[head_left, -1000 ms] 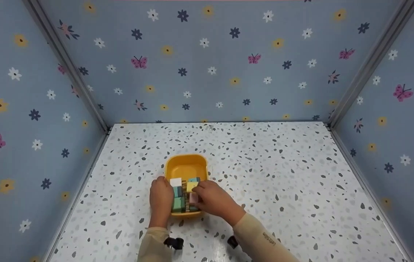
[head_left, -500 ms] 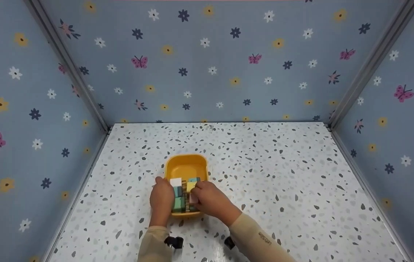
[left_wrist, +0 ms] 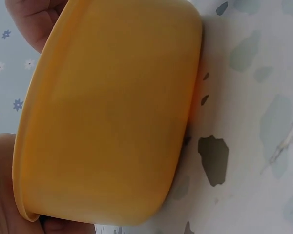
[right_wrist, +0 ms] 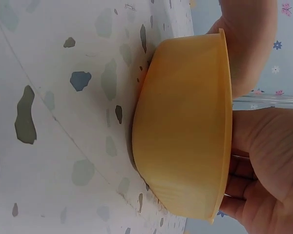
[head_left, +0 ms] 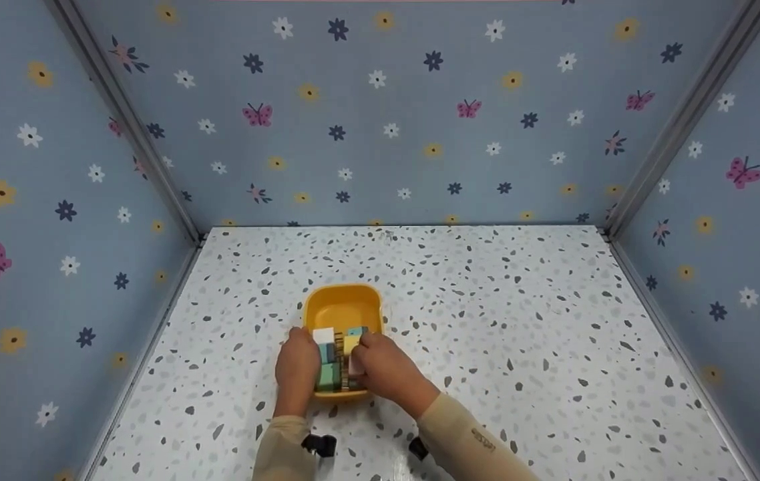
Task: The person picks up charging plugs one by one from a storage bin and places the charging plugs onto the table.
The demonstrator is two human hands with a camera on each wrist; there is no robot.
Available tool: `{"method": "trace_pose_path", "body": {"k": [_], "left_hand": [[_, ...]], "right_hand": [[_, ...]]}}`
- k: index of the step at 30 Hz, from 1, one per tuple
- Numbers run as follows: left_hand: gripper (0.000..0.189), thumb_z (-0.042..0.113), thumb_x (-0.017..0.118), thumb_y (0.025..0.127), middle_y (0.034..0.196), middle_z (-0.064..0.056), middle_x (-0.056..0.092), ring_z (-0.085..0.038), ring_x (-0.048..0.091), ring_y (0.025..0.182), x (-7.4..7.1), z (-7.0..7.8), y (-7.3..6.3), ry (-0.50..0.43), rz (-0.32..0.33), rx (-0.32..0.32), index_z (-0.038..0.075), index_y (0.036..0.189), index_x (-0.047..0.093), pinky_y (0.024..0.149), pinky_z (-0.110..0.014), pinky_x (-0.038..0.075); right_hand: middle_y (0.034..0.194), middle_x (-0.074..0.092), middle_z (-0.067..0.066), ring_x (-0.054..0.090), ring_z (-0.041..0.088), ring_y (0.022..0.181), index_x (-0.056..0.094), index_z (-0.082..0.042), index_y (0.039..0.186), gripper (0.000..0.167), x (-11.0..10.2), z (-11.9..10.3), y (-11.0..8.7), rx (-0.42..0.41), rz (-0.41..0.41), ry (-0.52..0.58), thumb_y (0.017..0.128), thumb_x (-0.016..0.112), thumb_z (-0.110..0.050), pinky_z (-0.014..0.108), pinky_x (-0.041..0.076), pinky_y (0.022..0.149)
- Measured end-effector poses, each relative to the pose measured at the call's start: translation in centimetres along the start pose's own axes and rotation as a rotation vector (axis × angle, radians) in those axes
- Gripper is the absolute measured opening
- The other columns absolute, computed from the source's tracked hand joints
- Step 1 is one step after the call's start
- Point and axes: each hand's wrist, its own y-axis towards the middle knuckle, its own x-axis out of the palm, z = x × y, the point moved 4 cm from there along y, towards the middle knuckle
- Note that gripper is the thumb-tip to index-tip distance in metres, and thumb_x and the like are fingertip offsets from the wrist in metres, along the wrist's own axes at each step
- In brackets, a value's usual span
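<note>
A yellow plastic basin (head_left: 342, 294) stands on the speckled table. In its near half are small coloured blocks: a white block (head_left: 323, 335), a green block (head_left: 328, 377), blue ones, a yellow block (head_left: 351, 343) and a pink block (head_left: 355, 365). A narrow dark-striped gap runs between the two rows. My left hand (head_left: 298, 366) grips the basin's left rim. Over the right rim reaches my right hand (head_left: 390, 371), its curled fingers at the pink block, which they partly cover. Both wrist views show the basin's outer wall (left_wrist: 112, 112), with the right hand's fingers hidden inside it.
The white speckled table (head_left: 520, 321) stretches around the basin, mostly to the right. Blue flower-patterned panels (head_left: 387, 120) enclose it at the back and both sides. Black wrist straps (head_left: 320, 445) show at the sleeves.
My right hand and forearm have shifted slightly left, covering more of the pink and yellow blocks. The left hand and the basin stay nearly in place.
</note>
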Motion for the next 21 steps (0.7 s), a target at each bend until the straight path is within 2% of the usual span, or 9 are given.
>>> {"method": "trace_pose_path", "body": {"k": [8,13,21], "left_hand": [[0.046,0.032,0.021,0.113,0.111,-0.02,0.067,-0.029,0.063,0.092,0.17,-0.19,0.09,-0.017,-0.054,-0.051,0.002,0.13,0.051,0.079,-0.045,0.048],[0.048,0.035,0.02,0.113,0.116,-0.02,0.066,-0.03,0.062,0.096,0.15,-0.47,0.11,-0.054,-0.082,-0.081,0.003,0.132,0.051,0.083,-0.047,0.048],[0.047,0.036,0.021,0.113,0.112,-0.018,0.066,-0.029,0.061,0.093,0.26,-0.59,0.13,-0.059,-0.066,-0.053,0.005,0.128,0.053,0.082,-0.046,0.047]], "right_hand": [[0.101,0.061,-0.001,0.059,0.014,0.092,0.072,-0.013,0.107,0.032,-0.01,-0.02,0.17,0.011,-0.023,-0.009,0.084,0.085,-0.031,0.031,0.052,0.091],[0.101,0.061,0.0,0.058,0.014,0.09,0.072,-0.012,0.109,0.034,-0.08,-0.08,0.16,0.024,-0.037,-0.006,0.086,0.084,-0.034,0.031,0.052,0.089],[0.101,0.062,0.001,0.059,0.016,0.092,0.071,-0.012,0.107,0.034,-0.14,-0.12,0.16,-0.001,-0.032,-0.018,0.087,0.083,-0.037,0.034,0.052,0.089]]}}
